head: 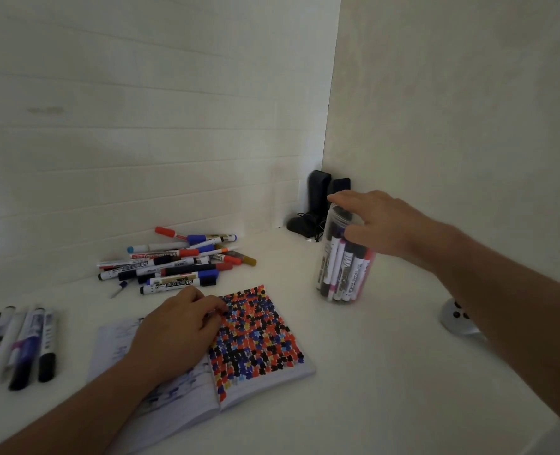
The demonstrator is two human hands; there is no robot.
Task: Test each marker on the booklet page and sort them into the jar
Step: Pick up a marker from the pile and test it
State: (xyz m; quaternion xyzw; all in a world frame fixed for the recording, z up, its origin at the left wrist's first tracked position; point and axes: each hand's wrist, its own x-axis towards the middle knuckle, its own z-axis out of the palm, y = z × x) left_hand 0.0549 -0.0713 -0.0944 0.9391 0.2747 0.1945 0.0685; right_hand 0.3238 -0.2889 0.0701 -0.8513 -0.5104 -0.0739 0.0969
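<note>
An open booklet (259,339) lies on the white table, its right page covered with red, black and blue marker dots. My left hand (176,330) rests flat on the booklet's left page, fingers curled, holding nothing that I can see. A clear plastic jar (341,261) with several markers standing in it is at the right. My right hand (380,221) hovers at the jar's mouth with fingers spread; no marker shows in it. A heap of loose markers (176,261) lies behind the booklet.
A second row of markers (16,343) lies at the left edge. Black objects (318,205) stand in the wall corner behind the jar. A round silver device (459,320) sits under my right forearm. White walls close the back and right.
</note>
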